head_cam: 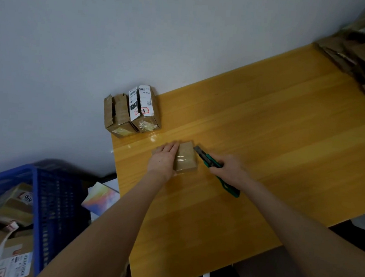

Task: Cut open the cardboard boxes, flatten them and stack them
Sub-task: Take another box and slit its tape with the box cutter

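Small taped cardboard box [185,157] on yellow table [275,127], left hand [164,159] flat upon it, fingers straight; right hand [229,168] gripping green utility knife [210,162], tip beside box

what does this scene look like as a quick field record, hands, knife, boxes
left hand: lies flat on the small box, fingers straight
right hand: grips the utility knife, tip near the box's right side
small box: taped, closed, on the table
waiting boxes: two, side by side at the table's far left corner
flattened cardboard: pile at the table's far right
blue basket: left of the table, holds more boxes
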A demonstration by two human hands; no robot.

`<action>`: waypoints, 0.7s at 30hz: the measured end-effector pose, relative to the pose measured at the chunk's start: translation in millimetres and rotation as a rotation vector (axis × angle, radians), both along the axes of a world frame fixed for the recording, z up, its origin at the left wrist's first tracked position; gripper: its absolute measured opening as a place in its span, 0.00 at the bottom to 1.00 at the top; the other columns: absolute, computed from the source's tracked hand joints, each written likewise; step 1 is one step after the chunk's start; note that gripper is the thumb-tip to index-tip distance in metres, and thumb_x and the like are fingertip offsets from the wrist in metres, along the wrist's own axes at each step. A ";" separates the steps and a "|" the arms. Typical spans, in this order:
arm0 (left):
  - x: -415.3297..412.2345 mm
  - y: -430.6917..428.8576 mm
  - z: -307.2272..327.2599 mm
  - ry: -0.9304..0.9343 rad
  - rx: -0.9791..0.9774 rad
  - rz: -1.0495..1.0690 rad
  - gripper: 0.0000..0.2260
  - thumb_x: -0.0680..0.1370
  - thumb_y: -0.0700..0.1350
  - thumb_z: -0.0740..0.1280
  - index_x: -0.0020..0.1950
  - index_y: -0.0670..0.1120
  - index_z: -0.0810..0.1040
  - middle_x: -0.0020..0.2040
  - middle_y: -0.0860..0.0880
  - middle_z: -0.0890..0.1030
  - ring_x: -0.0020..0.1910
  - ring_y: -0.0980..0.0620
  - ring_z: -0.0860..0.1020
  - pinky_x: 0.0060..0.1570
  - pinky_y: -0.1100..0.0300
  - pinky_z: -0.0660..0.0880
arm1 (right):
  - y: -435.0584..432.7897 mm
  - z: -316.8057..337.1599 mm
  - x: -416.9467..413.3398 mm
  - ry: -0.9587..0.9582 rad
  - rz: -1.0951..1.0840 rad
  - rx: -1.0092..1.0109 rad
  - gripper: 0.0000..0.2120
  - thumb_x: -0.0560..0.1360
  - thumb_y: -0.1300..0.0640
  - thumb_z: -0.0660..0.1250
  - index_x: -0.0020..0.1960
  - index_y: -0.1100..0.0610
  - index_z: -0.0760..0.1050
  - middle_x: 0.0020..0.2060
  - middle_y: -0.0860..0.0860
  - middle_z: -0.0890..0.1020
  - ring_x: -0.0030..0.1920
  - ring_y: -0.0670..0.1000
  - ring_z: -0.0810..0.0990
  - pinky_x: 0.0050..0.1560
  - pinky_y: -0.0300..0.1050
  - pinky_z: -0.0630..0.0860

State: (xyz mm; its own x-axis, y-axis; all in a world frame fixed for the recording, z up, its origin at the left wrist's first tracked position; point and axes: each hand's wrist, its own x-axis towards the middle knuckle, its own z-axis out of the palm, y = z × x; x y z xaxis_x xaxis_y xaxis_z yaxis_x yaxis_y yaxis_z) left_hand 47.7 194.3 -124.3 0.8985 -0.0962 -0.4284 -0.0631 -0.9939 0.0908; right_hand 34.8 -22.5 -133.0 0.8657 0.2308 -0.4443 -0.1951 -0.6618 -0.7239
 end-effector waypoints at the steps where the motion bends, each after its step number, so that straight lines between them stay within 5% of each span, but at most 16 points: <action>1: 0.0 0.2 -0.6 -0.001 0.003 0.001 0.48 0.69 0.46 0.77 0.79 0.52 0.48 0.78 0.52 0.57 0.77 0.47 0.56 0.73 0.51 0.62 | -1.3 -0.1 0.6 0.001 -0.001 0.027 0.24 0.75 0.57 0.66 0.70 0.47 0.70 0.44 0.46 0.80 0.36 0.41 0.75 0.28 0.28 0.68; 6: 2.0 0.9 -0.7 0.023 0.003 0.007 0.48 0.69 0.46 0.77 0.80 0.51 0.48 0.78 0.52 0.56 0.77 0.46 0.55 0.73 0.50 0.62 | -8.2 0.0 0.5 -0.003 0.082 0.016 0.21 0.76 0.57 0.67 0.69 0.50 0.73 0.49 0.55 0.83 0.36 0.45 0.76 0.29 0.30 0.69; 14: 3.2 1.8 -0.7 0.035 0.016 0.006 0.48 0.69 0.48 0.77 0.79 0.52 0.49 0.78 0.53 0.57 0.76 0.47 0.57 0.71 0.51 0.65 | -12.1 4.7 -11.1 0.034 0.146 -0.114 0.26 0.77 0.54 0.65 0.73 0.47 0.64 0.35 0.41 0.74 0.30 0.41 0.70 0.21 0.28 0.63; 18: 4.7 2.7 -1.0 0.026 0.017 -0.002 0.49 0.68 0.50 0.78 0.79 0.52 0.51 0.76 0.52 0.60 0.72 0.46 0.61 0.68 0.52 0.66 | -21.3 6.1 -23.4 0.055 0.128 -0.192 0.23 0.77 0.50 0.65 0.72 0.45 0.67 0.43 0.43 0.78 0.36 0.43 0.77 0.28 0.35 0.70; 21: 1.1 2.0 -1.1 0.027 -0.008 0.108 0.50 0.65 0.57 0.78 0.78 0.51 0.51 0.72 0.48 0.64 0.68 0.44 0.64 0.65 0.50 0.67 | -11.6 1.5 -33.2 0.114 -0.183 -0.017 0.22 0.78 0.49 0.65 0.70 0.51 0.67 0.54 0.49 0.77 0.49 0.50 0.79 0.41 0.42 0.76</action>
State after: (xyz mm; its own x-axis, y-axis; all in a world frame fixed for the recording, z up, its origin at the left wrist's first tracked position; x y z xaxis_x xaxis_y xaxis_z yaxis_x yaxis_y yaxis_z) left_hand 48.8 196.3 -125.4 0.8920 -0.0032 -0.4520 0.0464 -0.9940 0.0987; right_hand 1.6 -34.1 -131.5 0.8365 0.0665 -0.5439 -0.3926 -0.6198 -0.6795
